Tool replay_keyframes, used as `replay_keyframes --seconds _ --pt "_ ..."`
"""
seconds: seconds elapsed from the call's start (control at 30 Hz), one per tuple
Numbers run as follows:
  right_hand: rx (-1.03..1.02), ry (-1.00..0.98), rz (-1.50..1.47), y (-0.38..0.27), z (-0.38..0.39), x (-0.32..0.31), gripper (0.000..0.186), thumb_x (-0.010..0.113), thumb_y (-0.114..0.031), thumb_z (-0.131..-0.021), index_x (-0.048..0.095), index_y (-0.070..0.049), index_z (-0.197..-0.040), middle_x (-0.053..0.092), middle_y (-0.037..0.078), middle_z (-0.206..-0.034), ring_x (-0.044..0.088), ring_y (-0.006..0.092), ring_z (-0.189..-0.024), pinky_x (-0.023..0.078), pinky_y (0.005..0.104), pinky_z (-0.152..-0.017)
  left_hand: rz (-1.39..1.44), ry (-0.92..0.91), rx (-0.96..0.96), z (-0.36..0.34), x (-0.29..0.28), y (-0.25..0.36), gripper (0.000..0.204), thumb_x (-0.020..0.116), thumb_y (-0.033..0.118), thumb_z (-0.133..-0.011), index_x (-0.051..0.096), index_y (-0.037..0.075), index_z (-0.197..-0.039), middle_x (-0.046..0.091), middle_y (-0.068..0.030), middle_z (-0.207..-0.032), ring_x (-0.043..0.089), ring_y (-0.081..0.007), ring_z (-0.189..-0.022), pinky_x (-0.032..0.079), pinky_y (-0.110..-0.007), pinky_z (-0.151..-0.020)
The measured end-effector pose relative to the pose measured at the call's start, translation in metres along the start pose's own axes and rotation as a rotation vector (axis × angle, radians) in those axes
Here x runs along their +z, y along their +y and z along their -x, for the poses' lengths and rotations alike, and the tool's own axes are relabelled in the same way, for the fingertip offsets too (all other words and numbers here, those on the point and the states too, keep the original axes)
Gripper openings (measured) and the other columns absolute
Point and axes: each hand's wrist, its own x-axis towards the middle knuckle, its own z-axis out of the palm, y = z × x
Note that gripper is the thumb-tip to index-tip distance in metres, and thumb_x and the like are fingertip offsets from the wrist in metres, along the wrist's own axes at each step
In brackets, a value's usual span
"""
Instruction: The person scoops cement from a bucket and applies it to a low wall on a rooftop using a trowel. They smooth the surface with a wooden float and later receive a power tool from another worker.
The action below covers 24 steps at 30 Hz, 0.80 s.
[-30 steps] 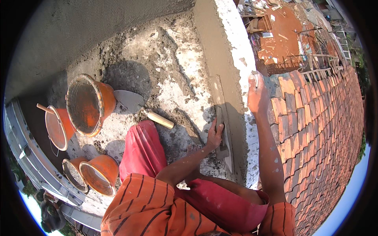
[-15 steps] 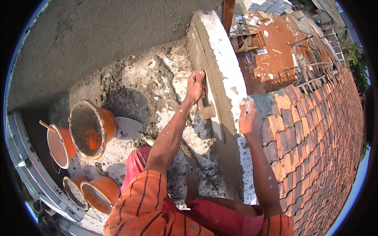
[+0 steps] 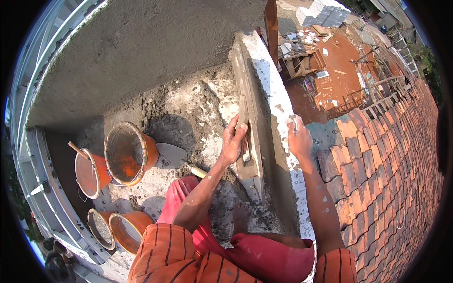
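Long float (image 3: 255,153) in left fingers (image 3: 231,127)

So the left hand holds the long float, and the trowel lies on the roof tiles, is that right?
Not quite: the head view shows the trowel lying on the messy floor beside an orange bucket, not on the roof tiles. The left hand does hold the long float.

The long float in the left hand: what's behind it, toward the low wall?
Past the long float, grey mortar shows on the low wall. The float covers whatever lies directly behind it, and its own wall-facing side is out of sight.
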Motion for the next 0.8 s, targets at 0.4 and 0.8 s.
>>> replay_keyframes --seconds 0.4,0.8 --pt "0.020 -0.058 -0.015 -0.013 0.002 -0.005 0.053 0.040 -0.044 -0.095 0.046 -0.008 -0.135 0.058 0.022 -0.124 0.053 0.0403 -0.116 0.041 0.0495 -0.098 0.557 0.509 -0.301 0.023 -0.113 -0.016 0.041 0.043 0.041 -0.097 0.057 0.006 -0.111 0.063 -0.0090 -0.089 0.063 -0.0229 -0.076 0.055 -0.036 -0.066" --pt "0.014 0.003 -0.045 -0.005 0.003 -0.004 0.052 0.042 -0.042 -0.095 0.047 -0.007 -0.134 0.058 0.023 -0.123 0.053 0.0410 -0.116 0.041 0.0495 -0.098 -0.250 0.353 0.624 -0.073 -0.059 0.141 0.048 0.064 0.033 -0.091 0.032 0.008 -0.116 0.056 -0.0074 -0.077 0.056 -0.0128 -0.056 0.049 -0.026 -0.049"
